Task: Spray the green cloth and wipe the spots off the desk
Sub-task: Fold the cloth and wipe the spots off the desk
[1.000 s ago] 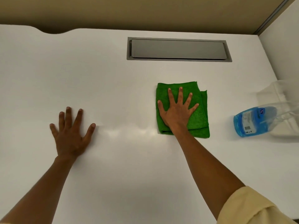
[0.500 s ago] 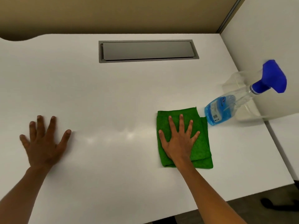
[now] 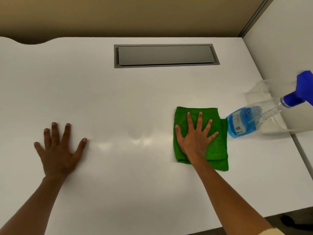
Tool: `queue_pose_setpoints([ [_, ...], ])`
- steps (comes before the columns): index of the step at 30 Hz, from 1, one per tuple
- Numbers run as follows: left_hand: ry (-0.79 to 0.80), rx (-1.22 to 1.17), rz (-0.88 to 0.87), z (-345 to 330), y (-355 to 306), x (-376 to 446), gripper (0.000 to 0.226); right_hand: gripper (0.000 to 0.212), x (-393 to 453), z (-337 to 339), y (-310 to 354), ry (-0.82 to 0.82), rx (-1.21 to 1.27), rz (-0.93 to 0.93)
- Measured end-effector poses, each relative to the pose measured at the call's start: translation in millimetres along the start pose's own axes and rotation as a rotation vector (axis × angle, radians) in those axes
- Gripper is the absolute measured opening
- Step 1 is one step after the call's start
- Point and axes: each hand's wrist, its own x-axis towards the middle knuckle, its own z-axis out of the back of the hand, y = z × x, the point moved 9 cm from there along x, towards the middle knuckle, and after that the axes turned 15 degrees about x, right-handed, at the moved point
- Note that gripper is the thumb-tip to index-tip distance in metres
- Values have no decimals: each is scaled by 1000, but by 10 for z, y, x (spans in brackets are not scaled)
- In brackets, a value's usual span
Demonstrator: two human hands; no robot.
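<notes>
A folded green cloth (image 3: 216, 150) lies flat on the white desk (image 3: 135, 99), right of centre. My right hand (image 3: 196, 138) presses flat on the cloth with fingers spread. My left hand (image 3: 59, 150) rests palm down on the bare desk at the left, fingers apart, holding nothing. A clear spray bottle (image 3: 243, 121) with blue liquid and a blue trigger head stands just right of the cloth, nearly touching it. I see no distinct spots on the desk, only glare patches between my hands.
A grey cable hatch (image 3: 166, 55) is set into the desk at the back. A white partition wall (image 3: 279, 56) borders the right side, and a tan panel runs behind. The desk's front right edge drops to a dark floor.
My right hand has slid the cloth toward me and to the right, ending next to the spray bottle. My left hand stays flat on the desk. The camera view has shifted.
</notes>
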Motion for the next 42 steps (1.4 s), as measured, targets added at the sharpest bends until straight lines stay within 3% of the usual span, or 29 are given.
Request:
queue_pose_setpoints([
  [13, -9, -35, 10, 51, -42, -4, 88, 78, 481, -201, 809, -8, 28, 13],
  [30, -70, -73, 10, 28, 6, 17, 82, 78, -444, -1082, 2872, 129, 51, 416],
  [42, -69, -96, -18, 75, 5, -10, 84, 73, -1290, -1122, 2736, 183, 57, 552],
])
